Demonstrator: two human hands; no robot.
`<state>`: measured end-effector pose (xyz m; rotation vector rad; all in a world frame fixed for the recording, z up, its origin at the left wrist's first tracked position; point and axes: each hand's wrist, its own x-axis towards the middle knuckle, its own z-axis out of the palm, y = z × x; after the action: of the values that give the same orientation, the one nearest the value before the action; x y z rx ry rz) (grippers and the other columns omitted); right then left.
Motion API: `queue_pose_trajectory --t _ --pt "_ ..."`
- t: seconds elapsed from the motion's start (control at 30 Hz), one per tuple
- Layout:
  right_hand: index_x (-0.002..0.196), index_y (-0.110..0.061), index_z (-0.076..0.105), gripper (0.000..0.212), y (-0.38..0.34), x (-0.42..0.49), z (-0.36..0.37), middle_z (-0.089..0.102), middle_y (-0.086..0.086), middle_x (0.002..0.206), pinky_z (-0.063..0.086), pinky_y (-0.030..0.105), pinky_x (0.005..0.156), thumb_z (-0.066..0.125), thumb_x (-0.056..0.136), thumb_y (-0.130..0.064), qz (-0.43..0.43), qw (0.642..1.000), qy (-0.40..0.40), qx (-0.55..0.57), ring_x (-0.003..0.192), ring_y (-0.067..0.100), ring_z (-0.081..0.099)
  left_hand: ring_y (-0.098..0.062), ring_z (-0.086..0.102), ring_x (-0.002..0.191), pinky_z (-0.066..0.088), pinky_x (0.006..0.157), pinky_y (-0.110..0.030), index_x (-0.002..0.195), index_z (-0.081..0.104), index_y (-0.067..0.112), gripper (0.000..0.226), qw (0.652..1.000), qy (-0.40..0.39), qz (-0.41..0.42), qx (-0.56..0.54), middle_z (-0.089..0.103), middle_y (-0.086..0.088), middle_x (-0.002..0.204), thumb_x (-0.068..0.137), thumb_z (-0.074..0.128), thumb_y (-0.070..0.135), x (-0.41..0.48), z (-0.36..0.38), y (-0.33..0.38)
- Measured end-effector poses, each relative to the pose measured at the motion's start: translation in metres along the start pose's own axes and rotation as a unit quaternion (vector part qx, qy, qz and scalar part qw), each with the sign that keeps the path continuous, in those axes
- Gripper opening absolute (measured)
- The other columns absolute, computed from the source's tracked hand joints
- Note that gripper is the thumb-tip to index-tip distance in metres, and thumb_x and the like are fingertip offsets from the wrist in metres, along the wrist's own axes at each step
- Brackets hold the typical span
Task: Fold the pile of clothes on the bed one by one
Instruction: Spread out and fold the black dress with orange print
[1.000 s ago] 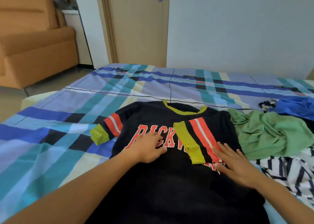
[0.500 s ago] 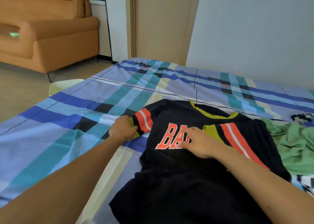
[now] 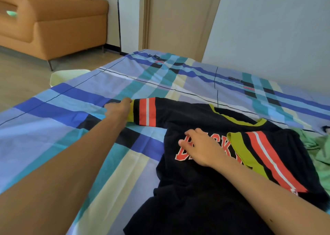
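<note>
Gripping the yellow cuff of the unfolded sleeve [image 3: 144,111], the left hand [image 3: 118,109] has its fingers closed on the fabric, out over the plaid bed sheet [image 3: 71,99]. The black jersey [image 3: 196,190] lies face up on the bed, its other sleeve already folded in. The right hand [image 3: 201,149] rests loosely spread on the red lettering, pinning the chest. Next, probably, the held sleeve gets carried across the body. A green garment [image 3: 319,152] waits at right.

Black jersey [image 3: 205,195] lying flat on plaid bed [image 3: 75,145], red lettering up. One striped sleeve folded across chest, other stretched out sideways. Crumpled green garment [image 3: 319,156] just beside.
</note>
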<state>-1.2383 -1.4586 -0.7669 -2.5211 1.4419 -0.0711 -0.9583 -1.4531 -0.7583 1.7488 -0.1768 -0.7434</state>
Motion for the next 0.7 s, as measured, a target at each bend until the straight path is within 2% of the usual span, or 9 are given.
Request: queue_pose_trajectory --t 0.1,0.17,0.23,0.3,0.37,0.5,0.57,0.63,0.7 --pt "0.137 -0.022 0.049 0.051 -0.005 0.014 -0.005 0.051 0.001 0.134 0.05 0.039 0.097 0.046 0.098 -0.054 0.016 0.996 0.075 0.051 0.114 0.019 0.057 -0.033 0.06 0.111 0.053 0.097 -0.047 0.142 0.04 0.003 0.08 0.999 -0.046 0.0 0.015 0.056 -0.012 0.125 0.081 0.074 0.042 0.004 0.002 -0.004" --pt "0.139 -0.022 0.047 0.05 -0.01 0.025 -0.008 0.048 0.001 0.137 0.048 0.037 0.101 0.051 0.098 -0.05 -0.01 0.995 0.084 0.05 0.119 0.019 0.054 -0.034 0.06 0.112 0.053 0.097 -0.046 0.142 0.041 0.002 0.084 0.994 -0.082 0.012 0.076 0.056 -0.014 0.128 0.078 0.08 0.04 0.004 0.007 -0.005" --pt "0.144 -0.02 0.044 0.055 -0.017 0.036 -0.01 0.044 0.002 0.142 0.046 0.038 0.104 0.052 0.098 -0.049 -0.04 0.995 0.073 0.047 0.126 0.021 0.05 -0.033 0.063 0.107 0.056 0.09 -0.044 0.137 0.047 0.0 0.077 0.989 -0.107 0.031 0.1 0.06 -0.015 0.126 0.077 0.083 0.03 0.005 0.012 -0.002" --pt "0.147 -0.019 0.041 0.058 -0.025 0.045 -0.009 0.041 0.004 0.148 0.043 0.04 0.108 0.05 0.099 -0.049 -0.058 0.995 0.065 0.052 0.131 0.023 0.046 -0.031 0.067 0.096 0.058 0.078 -0.04 0.129 0.054 -0.001 0.057 0.989 -0.13 0.046 0.061 0.065 -0.017 0.119 0.08 0.077 0.016 0.004 0.016 0.005" --pt "0.148 -0.018 0.04 0.058 -0.029 0.052 -0.005 0.041 0.006 0.149 0.041 0.042 0.11 0.045 0.1 -0.049 -0.063 0.994 0.072 0.056 0.133 0.024 0.045 -0.03 0.07 0.087 0.06 0.075 -0.042 0.123 0.058 0.0 0.041 0.986 -0.162 0.042 -0.012 0.069 -0.019 0.112 0.084 0.068 0.007 0.002 0.017 0.017" --pt "0.147 -0.017 0.042 0.056 -0.028 0.064 0.004 0.045 0.008 0.147 0.039 0.044 0.111 0.033 0.104 -0.051 -0.022 0.986 0.143 0.088 0.133 0.025 0.047 -0.023 0.068 0.067 0.058 0.054 -0.03 0.113 0.059 0.007 0.03 0.97 -0.213 0.042 -0.11 0.07 -0.013 0.092 0.083 0.056 -0.001 -0.001 0.018 0.032" --pt "0.151 -0.018 0.038 0.06 -0.025 0.073 0.008 0.04 0.008 0.154 0.032 0.047 0.117 0.027 0.104 -0.054 0.011 0.977 0.168 0.127 0.141 0.026 0.039 -0.023 0.068 0.069 0.057 0.054 -0.029 0.114 0.06 0.008 0.035 0.965 -0.227 0.059 -0.115 0.069 -0.014 0.096 0.082 0.051 -0.004 -0.001 0.017 0.03" --pt "0.157 -0.023 0.024 0.065 -0.02 0.082 0.015 0.022 0.007 0.164 0.014 0.053 0.123 0.02 0.103 -0.058 0.033 0.989 0.089 0.112 0.152 0.028 0.017 -0.026 0.068 0.075 0.058 0.06 -0.033 0.115 0.06 0.012 0.043 0.96 -0.243 0.086 -0.108 0.068 -0.016 0.102 0.081 0.046 -0.01 -0.003 0.018 0.027" --pt "0.16 -0.028 0.011 0.067 -0.015 0.086 0.023 0.004 0.005 0.168 -0.001 0.054 0.122 0.017 0.102 -0.061 0.033 0.998 -0.044 0.04 0.154 0.028 -0.001 -0.029 0.069 0.089 0.06 0.07 -0.039 0.131 0.057 0.019 0.063 0.955 -0.26 0.117 -0.078 0.068 -0.013 0.111 0.08 0.042 -0.014 -0.007 0.019 0.024"
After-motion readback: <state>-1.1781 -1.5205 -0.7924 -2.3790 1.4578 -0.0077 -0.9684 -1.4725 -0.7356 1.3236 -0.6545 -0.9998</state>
